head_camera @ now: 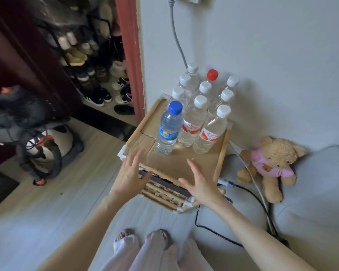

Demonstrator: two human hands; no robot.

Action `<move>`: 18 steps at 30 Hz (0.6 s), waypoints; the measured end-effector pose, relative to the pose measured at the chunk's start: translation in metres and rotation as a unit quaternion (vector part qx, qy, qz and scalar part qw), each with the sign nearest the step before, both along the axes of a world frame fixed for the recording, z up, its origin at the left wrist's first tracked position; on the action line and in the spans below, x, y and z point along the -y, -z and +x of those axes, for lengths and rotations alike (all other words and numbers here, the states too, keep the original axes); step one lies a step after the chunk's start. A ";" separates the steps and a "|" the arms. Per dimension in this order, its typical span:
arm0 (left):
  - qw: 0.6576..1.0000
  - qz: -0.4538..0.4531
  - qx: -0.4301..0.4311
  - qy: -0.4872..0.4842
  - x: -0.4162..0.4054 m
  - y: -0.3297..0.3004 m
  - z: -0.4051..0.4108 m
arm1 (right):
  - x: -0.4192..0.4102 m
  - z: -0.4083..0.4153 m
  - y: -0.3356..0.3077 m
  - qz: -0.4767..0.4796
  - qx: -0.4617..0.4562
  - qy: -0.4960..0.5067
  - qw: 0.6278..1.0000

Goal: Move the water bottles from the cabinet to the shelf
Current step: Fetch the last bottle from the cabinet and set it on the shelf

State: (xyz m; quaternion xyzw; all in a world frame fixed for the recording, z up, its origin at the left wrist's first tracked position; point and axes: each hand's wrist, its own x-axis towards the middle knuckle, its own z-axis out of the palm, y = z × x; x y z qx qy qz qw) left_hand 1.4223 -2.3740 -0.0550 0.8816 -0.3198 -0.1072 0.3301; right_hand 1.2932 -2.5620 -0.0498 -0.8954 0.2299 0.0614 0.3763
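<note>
Hands both open and empty, fingers spread: left hand (129, 174) and right hand (201, 184) hovering over the near edge of the little bamboo shelf (221, 153). Straight ahead, blue-capped bottle (168, 128) standing upright, front-left of the white-capped bottles (208, 130). Closer to the left hand, just past its fingertips. Probably an easy side grab.

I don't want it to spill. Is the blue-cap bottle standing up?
Yes, upright. The blue-cap bottle stands on its base on the cardboard top, cap on and pointing up, and neither hand touches it.
</note>
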 end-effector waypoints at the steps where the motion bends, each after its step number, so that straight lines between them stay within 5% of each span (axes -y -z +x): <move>1: 0.999 0.030 0.029 0.002 -0.019 0.001 -0.005 | -0.008 0.001 -0.004 -0.043 -0.002 -0.055 0.998; 10: 0.964 0.165 0.098 -0.184 -0.221 -0.014 -0.070 | -0.170 0.055 -0.030 -0.198 0.073 -0.366 0.907; 18: 0.859 0.173 0.058 -0.479 -0.475 -0.040 -0.228 | -0.473 0.023 -0.042 -0.128 0.161 -0.571 0.794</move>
